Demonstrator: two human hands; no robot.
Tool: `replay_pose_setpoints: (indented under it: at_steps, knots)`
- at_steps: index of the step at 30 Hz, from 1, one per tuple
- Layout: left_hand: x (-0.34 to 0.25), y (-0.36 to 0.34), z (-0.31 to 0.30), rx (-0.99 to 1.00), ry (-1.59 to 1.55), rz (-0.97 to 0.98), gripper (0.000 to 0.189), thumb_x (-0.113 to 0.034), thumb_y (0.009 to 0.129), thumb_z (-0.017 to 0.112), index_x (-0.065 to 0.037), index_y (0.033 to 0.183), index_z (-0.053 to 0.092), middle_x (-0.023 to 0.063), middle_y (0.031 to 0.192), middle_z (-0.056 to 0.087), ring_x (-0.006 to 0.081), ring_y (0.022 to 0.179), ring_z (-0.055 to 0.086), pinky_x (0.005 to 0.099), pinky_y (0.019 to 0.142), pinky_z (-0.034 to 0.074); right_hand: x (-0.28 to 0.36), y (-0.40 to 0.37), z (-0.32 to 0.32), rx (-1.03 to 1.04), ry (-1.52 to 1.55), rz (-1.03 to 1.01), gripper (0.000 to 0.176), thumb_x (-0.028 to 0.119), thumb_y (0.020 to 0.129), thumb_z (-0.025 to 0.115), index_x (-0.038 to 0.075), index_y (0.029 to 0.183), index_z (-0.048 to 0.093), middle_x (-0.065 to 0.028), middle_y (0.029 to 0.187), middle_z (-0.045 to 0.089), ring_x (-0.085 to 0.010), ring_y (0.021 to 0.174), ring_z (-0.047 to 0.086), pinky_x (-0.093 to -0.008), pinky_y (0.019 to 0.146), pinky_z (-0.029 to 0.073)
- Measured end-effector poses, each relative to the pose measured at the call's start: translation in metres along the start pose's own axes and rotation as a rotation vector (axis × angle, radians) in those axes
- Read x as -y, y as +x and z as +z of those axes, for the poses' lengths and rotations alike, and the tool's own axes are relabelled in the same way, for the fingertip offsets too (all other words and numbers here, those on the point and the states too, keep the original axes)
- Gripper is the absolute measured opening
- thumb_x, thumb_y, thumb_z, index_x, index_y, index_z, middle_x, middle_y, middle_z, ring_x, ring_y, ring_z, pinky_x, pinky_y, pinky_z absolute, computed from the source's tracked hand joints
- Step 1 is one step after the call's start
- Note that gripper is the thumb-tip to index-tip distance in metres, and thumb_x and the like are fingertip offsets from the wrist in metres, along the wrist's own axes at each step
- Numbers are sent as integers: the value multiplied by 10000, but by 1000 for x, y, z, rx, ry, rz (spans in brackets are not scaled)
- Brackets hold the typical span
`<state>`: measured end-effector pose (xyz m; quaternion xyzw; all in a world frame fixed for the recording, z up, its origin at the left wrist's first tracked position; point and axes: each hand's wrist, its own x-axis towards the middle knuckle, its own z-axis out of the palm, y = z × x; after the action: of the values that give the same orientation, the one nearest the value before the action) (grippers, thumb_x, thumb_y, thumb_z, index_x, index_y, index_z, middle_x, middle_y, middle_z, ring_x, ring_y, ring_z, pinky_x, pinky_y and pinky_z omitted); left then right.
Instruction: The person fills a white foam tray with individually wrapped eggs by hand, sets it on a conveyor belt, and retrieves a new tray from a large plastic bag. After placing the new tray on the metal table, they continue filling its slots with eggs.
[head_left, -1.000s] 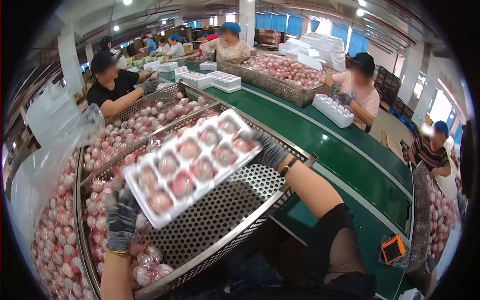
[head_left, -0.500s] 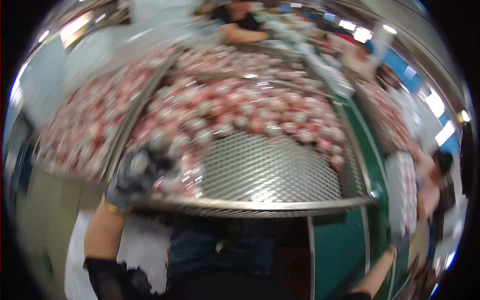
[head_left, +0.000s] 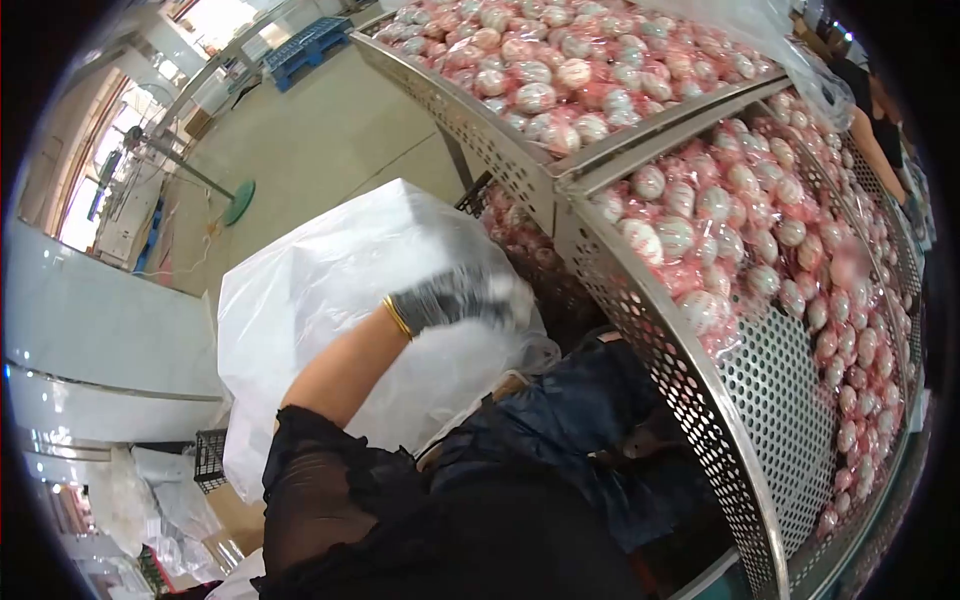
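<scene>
My left hand (head_left: pixel 455 298), in a grey glove with a yellow band at the wrist, hangs over a large bundle of white plastic sheeting (head_left: pixel 320 300). Motion smears its fingers, and a pale patch shows at their tips; I cannot tell whether they hold anything. To the right of the hand stands a perforated metal tray (head_left: pixel 650 325). Pale egg-shaped pieces (head_left: pixel 675 238) in clear and red wrappers are heaped inside it. My right hand is out of view.
A second metal tray (head_left: pixel 470 115) heaped with the same wrapped pieces adjoins at the top. Below it, a dark crate (head_left: pixel 470 200) holds more of them. A blue pallet (head_left: pixel 305 48) lies on the far floor. Another person's arm (head_left: pixel 878 150) shows at the right.
The view has swung left and down. My left hand has moved from the tray's near left corner to above the white sheeting. My right hand, earlier beside a white carton, has left the view.
</scene>
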<state>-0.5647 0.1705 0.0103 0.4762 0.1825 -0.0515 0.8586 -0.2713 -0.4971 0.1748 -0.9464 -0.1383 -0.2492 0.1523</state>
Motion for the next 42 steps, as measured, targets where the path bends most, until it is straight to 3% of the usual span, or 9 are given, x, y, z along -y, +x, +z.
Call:
replay_pose_setpoints:
  at_steps: [4,6,8,12,15,21,29,35,42]
  knots:
    - [91,-27,-12,235,304,-486,281,-290,827,607,-21,882,670,80,722,654,200,732,639,290,650,492,90,-3,13,123,159,-220,409,224,788,629,97,1165,533,-110,1138,578,-298,1003,554,-399,857,447]
    - [163,-21,-47,865,1842,-270,315,-324,745,621,-32,850,677,134,736,655,256,749,639,326,643,488,133,-5,20,226,260,-346,392,202,795,628,94,1160,537,-111,1133,582,-300,993,561,-394,849,453]
    - [176,-41,-102,179,1437,-793,522,-433,760,577,19,1020,575,203,907,637,347,813,609,413,748,483,173,-8,28,359,364,-477,376,181,801,627,91,1156,541,-112,1128,587,-302,983,568,-390,842,458]
    - [93,-70,-170,-858,976,80,432,-147,845,554,-5,1242,459,220,1203,521,308,1086,510,348,932,413,247,-8,53,746,597,-782,344,137,815,626,85,1147,549,-113,1119,595,-306,963,581,-380,828,470]
    - [10,-80,-217,-1029,1858,95,418,-188,781,583,-8,1147,489,186,875,617,307,793,584,357,724,472,312,-19,77,926,686,-1065,291,75,806,626,67,1092,571,-114,1073,607,-291,937,593,-367,803,479]
    - [28,-48,-193,-1342,893,877,261,-94,816,553,-22,1055,475,125,782,540,244,647,545,342,585,457,370,-9,111,970,803,-1056,166,18,813,582,42,974,611,-120,950,631,-275,862,605,-355,755,486]
    - [179,-50,-218,-243,1854,-526,239,-191,782,480,-9,834,627,167,789,626,296,721,635,465,572,478,372,3,125,970,814,-809,224,120,861,554,-31,1013,619,-128,940,638,-220,834,565,-329,762,453]
    - [198,-72,-290,-1371,1062,-130,393,-298,872,414,1,1085,554,252,1088,554,330,1061,524,374,881,422,324,-19,157,783,1052,-539,272,144,902,479,-10,1118,540,-110,1038,576,-142,829,497,-276,802,429]
    - [161,-36,-217,-1031,1560,-818,604,-405,831,481,-1,1275,415,206,1296,447,290,1221,424,383,1012,327,361,-4,136,968,984,-432,238,166,882,535,-41,972,612,-103,888,619,-194,794,549,-307,737,449]
